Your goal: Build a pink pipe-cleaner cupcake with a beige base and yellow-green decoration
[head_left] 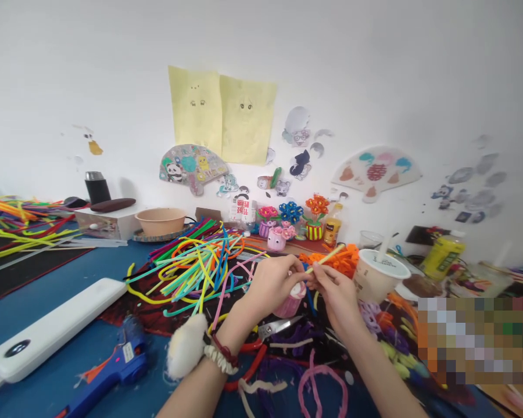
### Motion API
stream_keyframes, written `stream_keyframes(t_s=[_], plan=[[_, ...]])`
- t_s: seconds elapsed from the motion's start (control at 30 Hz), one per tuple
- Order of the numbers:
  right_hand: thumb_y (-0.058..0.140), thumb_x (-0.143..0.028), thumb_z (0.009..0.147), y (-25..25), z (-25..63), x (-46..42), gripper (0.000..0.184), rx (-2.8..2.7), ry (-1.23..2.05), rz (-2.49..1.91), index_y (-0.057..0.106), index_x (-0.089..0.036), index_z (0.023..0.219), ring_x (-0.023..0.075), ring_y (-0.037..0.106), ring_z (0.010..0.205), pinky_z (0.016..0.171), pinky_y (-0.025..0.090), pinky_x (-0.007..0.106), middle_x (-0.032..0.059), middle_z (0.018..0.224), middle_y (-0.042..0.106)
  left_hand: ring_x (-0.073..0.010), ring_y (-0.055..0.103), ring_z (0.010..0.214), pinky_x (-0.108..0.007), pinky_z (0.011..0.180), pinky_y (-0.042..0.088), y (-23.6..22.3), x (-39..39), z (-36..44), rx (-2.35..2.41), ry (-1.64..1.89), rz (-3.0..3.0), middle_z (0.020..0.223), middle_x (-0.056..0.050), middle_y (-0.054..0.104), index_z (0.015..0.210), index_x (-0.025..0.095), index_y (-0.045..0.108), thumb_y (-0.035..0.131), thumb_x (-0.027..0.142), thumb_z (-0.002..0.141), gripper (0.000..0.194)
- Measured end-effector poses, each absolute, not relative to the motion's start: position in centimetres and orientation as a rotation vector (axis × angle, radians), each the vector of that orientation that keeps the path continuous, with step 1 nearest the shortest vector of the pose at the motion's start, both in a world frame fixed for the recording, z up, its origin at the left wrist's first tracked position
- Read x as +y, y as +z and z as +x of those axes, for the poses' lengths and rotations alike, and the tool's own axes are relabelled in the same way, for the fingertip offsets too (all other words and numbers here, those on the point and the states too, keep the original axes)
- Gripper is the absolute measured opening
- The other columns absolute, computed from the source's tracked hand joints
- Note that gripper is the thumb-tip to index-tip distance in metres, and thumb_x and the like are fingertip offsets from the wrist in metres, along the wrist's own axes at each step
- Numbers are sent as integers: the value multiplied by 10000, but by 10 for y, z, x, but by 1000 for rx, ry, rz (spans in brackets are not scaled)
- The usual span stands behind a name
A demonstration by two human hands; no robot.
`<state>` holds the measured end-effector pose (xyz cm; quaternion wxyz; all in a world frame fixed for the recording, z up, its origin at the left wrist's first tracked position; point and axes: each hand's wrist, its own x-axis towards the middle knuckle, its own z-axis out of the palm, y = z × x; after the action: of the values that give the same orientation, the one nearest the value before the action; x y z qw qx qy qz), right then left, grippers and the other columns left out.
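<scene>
A pale yellow pipe cleaner (330,255) slants up and right from between my fingertips. My left hand (275,281) is closed, its thumb and fingers pinching the lower end. My right hand (336,290) pinches the same stem close beside it. Just under my left hand stands a small pink pot (288,306) with a whitish top, partly covered by the hand; whether the hand touches it I cannot tell. Scissors (279,328) lie in front of the pot. Loose pink pipe cleaners (323,371) are on the blue table (165,400) between my forearms.
A blue glue gun (113,371) and a long white device (56,328) lie at left. Behind my hands are a heap of coloured pipe cleaners (196,261) and small flower pots (314,231). A lidded cup (381,273) stands close to my right hand.
</scene>
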<state>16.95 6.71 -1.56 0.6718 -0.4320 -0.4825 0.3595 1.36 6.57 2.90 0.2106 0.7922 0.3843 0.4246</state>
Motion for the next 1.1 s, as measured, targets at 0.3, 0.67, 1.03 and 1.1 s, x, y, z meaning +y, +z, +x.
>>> stream_keyframes(t_s=[0.3, 0.67, 1.03, 1.1], plan=[[720, -454, 803, -6, 169, 57, 224, -1329, 371, -1020, 740, -236, 849, 274, 633, 843, 826, 468, 419, 75, 862, 720, -88, 546, 480, -233, 500, 473, 26, 73, 16, 1019, 1239, 1868, 641, 46, 612, 835, 145, 619, 575, 423, 961, 308], [725, -448, 788, 19, 168, 43, 260, -1467, 613, -1022, 720, -212, 678, 171, 477, 567, 555, 364, 310, 20, 637, 620, -177, 654, 679, -255, 648, 459, 49, 63, 0, 1013, 1311, 2209, 716, -15, 702, 806, 201, 657, 586, 244, 897, 123], [766, -556, 710, 32, 179, 36, 422, -1358, 1301, -935, 602, -182, 604, 58, 309, 337, 376, 236, 225, -86, 395, 423, -208, 688, 799, -287, 723, 469, 46, 58, 4, 1063, 1096, 2740, 901, -56, 748, 960, 192, 654, 484, 197, 977, 171], [774, -539, 711, 31, 181, 37, 387, -1352, 1336, -934, 664, -169, 691, 59, 320, 324, 363, 242, 218, -87, 395, 445, -214, 690, 810, -287, 710, 472, 45, 57, 5, 1067, 1073, 2800, 912, -61, 743, 964, 186, 644, 463, 200, 987, 184]])
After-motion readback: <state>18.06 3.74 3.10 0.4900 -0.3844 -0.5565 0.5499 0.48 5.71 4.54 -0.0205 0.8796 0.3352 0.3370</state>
